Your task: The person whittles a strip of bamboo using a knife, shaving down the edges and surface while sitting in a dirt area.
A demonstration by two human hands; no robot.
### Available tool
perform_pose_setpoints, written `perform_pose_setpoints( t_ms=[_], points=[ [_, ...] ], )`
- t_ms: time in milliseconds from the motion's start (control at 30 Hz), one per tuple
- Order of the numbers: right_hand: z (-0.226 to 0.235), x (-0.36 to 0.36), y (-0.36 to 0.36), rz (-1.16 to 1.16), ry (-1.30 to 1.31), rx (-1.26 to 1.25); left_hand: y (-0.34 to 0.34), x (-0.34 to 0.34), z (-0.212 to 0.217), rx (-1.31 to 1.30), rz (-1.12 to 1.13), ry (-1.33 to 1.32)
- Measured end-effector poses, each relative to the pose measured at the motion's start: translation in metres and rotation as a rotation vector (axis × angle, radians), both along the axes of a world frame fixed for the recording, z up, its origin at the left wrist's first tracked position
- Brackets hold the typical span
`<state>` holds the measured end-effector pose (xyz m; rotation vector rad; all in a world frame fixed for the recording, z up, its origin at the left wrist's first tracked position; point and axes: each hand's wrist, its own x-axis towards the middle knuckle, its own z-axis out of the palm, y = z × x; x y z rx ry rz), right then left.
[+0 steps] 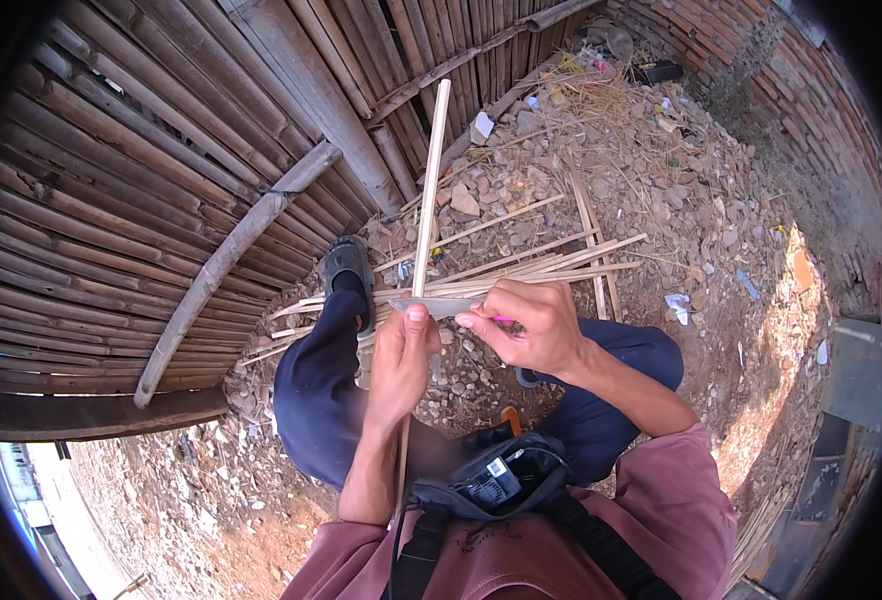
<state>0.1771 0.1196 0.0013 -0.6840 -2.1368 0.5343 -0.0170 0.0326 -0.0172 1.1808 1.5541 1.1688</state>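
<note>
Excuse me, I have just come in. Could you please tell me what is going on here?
A person is working with a knife on a long, pale strip. The left hand grips the strip, which points away from the body. The right hand holds the knife, its blade lying across the strip close to the left hand. More pale strips lie in a loose pile on the stony ground, near a bamboo wall.

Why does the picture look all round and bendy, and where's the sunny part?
Head view: fisheye lens, black corners, bamboo wall bending near the rim; head view: sun brightens the ground at right and glares at lower left; head view: left hand, right hand and knife are in shade.
</note>
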Motion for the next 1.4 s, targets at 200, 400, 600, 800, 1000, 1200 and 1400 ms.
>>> perform_pose_setpoints(
  t_ms=[200,400,600,800,1000,1200,1400],
  points=[
    [0.000,-0.002,-0.002,-0.011,-0.003,0.011,0.000,0.000,0.000,-0.002,0.003,-0.028],
    [0.004,-0.003,-0.003,-0.031,-0.004,0.062,0.003,0.001,0.002,0.013,0.013,-0.023],
    [0.003,-0.003,-0.004,-0.064,-0.034,0.131,0.005,0.003,0.006,-0.027,0.028,-0.004],
    [0.002,-0.005,-0.002,-0.090,-0.028,0.151,0.007,-0.001,-0.006,-0.042,-0.001,-0.128],
    [0.003,0.000,0.003,-0.063,0.006,0.033,0.007,0.004,0.008,-0.094,0.017,-0.332],
    [0.000,0.002,0.006,-0.030,0.031,-0.040,0.004,-0.006,-0.002,-0.007,-0.122,-0.404],
    [0.001,0.004,0.006,-0.023,0.011,-0.017,0.003,0.000,0.007,-0.002,-0.089,-0.479]
  ],
)
